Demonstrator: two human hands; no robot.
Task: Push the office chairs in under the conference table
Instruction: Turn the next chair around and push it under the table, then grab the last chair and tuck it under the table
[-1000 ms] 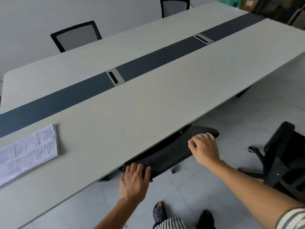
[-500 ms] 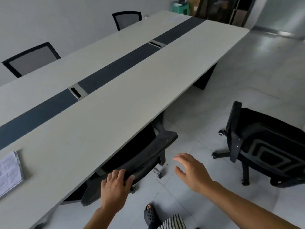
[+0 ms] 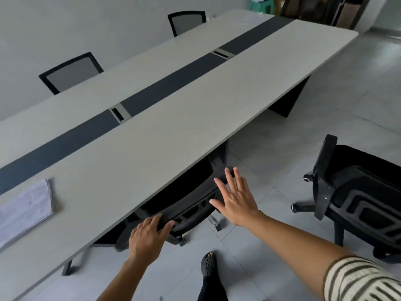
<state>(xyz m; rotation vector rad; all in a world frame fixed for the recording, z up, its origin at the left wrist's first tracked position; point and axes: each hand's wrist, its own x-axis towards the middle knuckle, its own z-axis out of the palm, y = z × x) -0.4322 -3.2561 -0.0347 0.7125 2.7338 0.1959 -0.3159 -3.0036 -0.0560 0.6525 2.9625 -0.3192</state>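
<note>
Right hand [image 3: 235, 200] risen, open; left hand [image 3: 147, 234] grips tucked chair [image 3: 191, 205]; four chairs total.

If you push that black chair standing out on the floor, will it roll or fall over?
The black chair will probably roll easily: small wheels show on its base, and the tiled floor looks smooth. It may also turn as it goes. Tipping seems unlikely, since its legs spread wide and low.
</note>
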